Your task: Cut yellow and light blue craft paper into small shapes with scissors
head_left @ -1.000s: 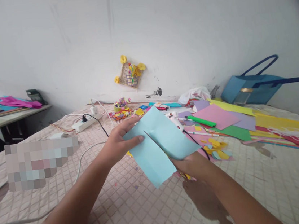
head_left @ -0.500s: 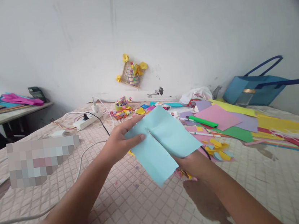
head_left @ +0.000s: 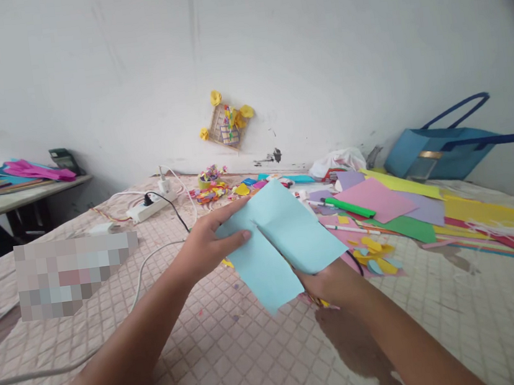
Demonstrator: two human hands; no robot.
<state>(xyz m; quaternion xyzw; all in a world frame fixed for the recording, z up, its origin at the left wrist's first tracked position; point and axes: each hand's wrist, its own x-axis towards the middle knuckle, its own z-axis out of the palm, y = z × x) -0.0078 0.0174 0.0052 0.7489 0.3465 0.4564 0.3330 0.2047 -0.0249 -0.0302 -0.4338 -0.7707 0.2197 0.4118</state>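
A light blue sheet of paper is held up above the table, with a long slit running from its near right edge toward its middle. My left hand pinches the sheet's left side, thumb on top and fingers at the far edge. At the near right, my right hand is closed, its fingers mostly hidden beneath the paper. It grips scissors, of which only a thin bit of blade shows in the slit; the handles are hidden.
Coloured paper sheets, a green marker and yellow scraps lie to the right. A blue bag stands behind them. A power strip and cables are at the left. Paper flowers sit near the wall.
My right hand has shifted slightly, and the blade tip that showed at the slit's far end is less visible. The paper's near flap has lifted a little. My left hand keeps its hold.
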